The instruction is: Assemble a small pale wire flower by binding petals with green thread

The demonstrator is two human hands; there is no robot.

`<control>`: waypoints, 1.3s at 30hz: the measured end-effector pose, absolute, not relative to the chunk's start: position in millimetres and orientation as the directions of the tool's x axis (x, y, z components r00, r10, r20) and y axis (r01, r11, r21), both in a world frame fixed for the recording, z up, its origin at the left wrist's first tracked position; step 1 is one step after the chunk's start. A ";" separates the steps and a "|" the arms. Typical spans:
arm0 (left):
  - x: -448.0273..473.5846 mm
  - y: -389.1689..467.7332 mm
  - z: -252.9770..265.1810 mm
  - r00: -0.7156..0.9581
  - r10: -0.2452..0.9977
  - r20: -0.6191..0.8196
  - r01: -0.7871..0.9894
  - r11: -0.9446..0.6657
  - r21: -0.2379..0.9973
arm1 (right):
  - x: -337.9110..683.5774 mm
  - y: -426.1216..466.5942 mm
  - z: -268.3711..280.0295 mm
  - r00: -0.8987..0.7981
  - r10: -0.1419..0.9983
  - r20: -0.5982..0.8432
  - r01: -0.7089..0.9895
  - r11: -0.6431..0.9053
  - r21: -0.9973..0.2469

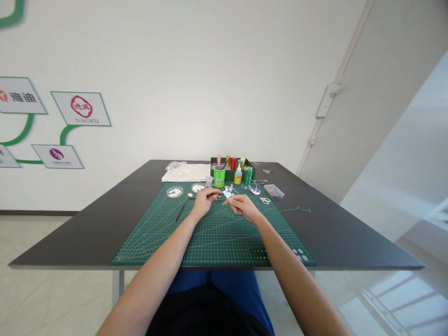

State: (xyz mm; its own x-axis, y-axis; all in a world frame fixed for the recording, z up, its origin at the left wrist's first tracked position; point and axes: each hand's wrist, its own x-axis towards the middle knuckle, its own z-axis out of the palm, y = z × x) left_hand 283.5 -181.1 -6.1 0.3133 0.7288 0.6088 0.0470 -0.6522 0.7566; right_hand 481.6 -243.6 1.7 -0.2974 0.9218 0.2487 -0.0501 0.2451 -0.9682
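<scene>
Above the green cutting mat, my left hand is closed on a thin dark stick that points to the right. Just beyond the fingertips is a small pale blue and white flower-like piece; whether the stick joins it I cannot tell. My right hand is pinched close below that piece, with its thumb and index finger together. What lies between them is too small to make out. Left of my hands, another dark stick with a pale tip lies on the mat.
Shallow dishes hold white pieces. Behind my hands stand a green can, a glue bottle and a dark green box of thread spools. White scissors, a clear plastic case and green thread lie rightward.
</scene>
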 end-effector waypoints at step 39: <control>287.8 -192.8 2.1 0.305 0.716 0.628 0.225 -0.694 0.684 | 473.3 -240.0 -6.1 -0.357 0.915 0.187 -0.014 0.195 -0.981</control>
State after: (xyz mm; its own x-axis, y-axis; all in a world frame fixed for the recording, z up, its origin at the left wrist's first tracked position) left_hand 287.8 -192.8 2.1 0.3051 0.7163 0.6275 0.2246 -0.6945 0.6835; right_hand 473.3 -240.0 -6.1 -0.3572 0.9151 0.1873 -0.0141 0.1953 -0.9806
